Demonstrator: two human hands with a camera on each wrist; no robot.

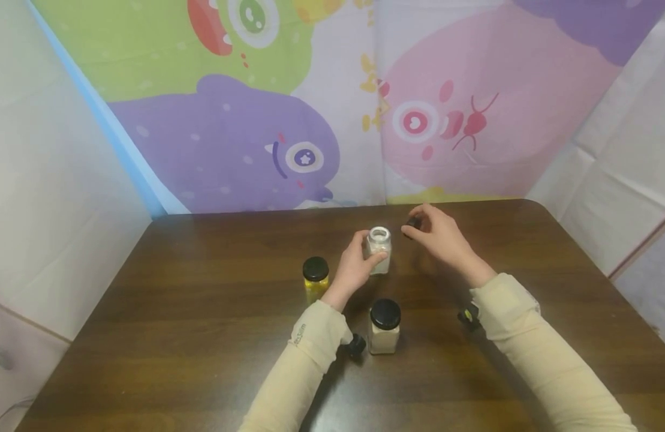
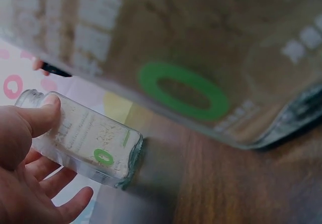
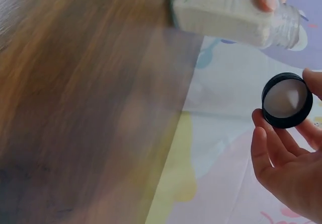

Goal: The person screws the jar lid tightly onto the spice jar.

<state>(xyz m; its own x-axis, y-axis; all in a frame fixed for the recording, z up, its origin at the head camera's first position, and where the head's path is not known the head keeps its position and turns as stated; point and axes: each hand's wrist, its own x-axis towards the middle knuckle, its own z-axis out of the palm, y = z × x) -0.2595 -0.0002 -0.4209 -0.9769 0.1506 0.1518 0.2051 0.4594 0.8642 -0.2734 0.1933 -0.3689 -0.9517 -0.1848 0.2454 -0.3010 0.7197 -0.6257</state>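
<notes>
One uncapped glass jar (image 2: 95,133), left fingers (image 2: 78,202) gripping it | right fingers (image 3: 260,153) pinch black lid (image 3: 287,99) | prob slick, breakable, hold mid-body imo

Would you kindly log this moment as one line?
left hand: holds open jar | right hand: holds black lid | yellow-filled jar: lidded | nearer jar: lidded

Brown wood-grain table (image 1: 213,318). On table stand black-lidded jar with yellow contents (image 1: 315,281) and black-lidded jar with pale contents (image 1: 384,330). Behind table hangs cartoon backdrop (image 1: 348,120). White sheet (image 1: 57,150) at left of table, other sheet (image 1: 618,156) at right.
</notes>
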